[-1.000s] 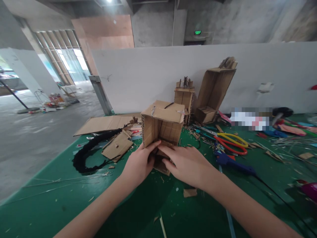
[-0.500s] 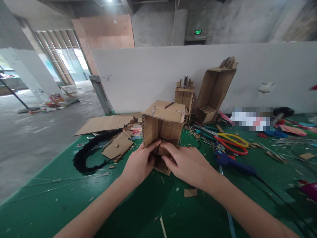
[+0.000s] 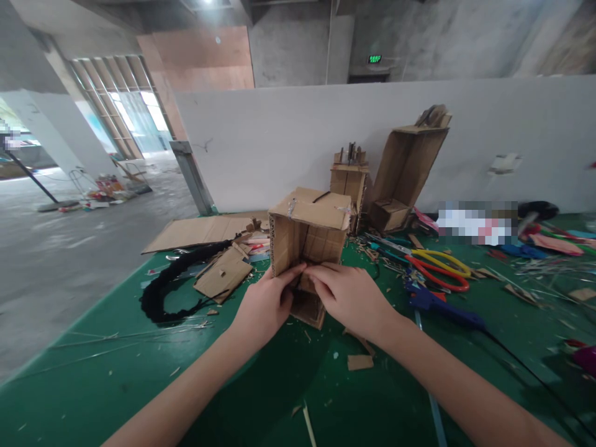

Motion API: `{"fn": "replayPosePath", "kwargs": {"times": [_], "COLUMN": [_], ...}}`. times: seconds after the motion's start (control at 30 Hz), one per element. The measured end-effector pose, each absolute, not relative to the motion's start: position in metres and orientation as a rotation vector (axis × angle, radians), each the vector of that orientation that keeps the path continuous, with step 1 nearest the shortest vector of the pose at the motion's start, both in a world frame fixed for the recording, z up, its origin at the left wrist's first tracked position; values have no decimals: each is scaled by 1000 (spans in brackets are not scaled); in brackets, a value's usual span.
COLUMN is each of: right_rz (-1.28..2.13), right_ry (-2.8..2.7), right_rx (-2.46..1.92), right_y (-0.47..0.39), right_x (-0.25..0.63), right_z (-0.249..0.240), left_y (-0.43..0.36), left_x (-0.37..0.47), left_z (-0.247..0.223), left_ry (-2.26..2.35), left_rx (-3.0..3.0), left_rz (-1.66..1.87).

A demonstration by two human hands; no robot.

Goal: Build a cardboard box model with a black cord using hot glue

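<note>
Box [image 3: 310, 208] upright on worktop [image 3: 242, 391], open side facing me. My left hand [image 3: 261, 307] and right hand [image 3: 356, 299] half-curled at its opening, fingertips close; they block the inside, can't tell what either grips.

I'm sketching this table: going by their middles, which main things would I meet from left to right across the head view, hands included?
Black bundle, left hand, front box, right hand, blue glue gun, purple thing.

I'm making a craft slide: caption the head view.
Left hand and right hand close together at an open-fronted cardboard box on a green table.
</note>
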State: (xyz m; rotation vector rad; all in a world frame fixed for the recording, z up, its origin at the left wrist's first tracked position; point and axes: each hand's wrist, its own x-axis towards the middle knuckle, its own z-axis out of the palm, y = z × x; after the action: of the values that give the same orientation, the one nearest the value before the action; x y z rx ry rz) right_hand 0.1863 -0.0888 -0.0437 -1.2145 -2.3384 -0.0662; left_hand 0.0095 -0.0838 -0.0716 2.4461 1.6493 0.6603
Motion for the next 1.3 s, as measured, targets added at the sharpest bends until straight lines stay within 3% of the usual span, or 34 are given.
{"fn": "replayPosePath", "kwargs": {"times": [0.57,1.3], "right_rz": [-209,-147], "right_ry": [-2525,-2524], "right_rx": [-1145,-1296], "right_y": [-96,-100], "right_x": [188,180], "right_z": [-43,-30], "left_y": [-85,-84], "left_x": [10,9], "left_z": [-71,-74], "left_ry": [1637,1640], "left_rx": [2382,2383], "left_rz": [680,693]}}
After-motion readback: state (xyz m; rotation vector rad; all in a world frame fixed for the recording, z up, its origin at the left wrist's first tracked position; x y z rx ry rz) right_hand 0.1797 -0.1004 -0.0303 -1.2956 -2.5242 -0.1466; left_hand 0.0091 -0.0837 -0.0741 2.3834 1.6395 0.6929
